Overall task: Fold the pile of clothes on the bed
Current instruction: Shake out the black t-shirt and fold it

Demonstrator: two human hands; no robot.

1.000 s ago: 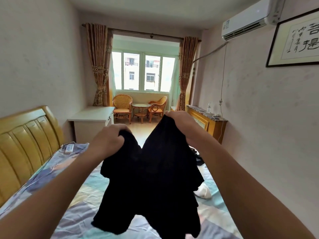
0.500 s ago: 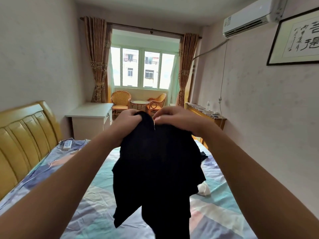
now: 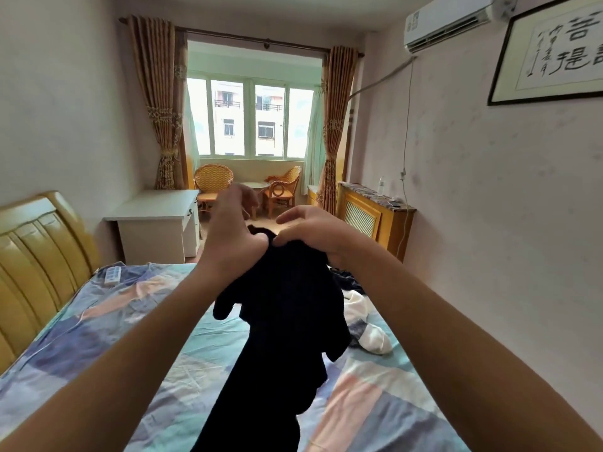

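While right hand (image 3: 313, 234) pinches black garment (image 3: 287, 308) | calligraphy (image 3: 561, 50) unreadable

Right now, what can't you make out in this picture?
Head view only:
- Left hand: fingers motion-blurred, grip on the black garment unclear.
- Garment's lower end: cut off by the bottom edge.
- Clothes pile: partly hidden behind the garment and right hand.
- Remote: too small to read.

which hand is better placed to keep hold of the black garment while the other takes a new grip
Right. The right hand pinches the top edge of the black garment, which hangs from it above the bed. The left hand has its fingers lifted and blurred, free to regrip.
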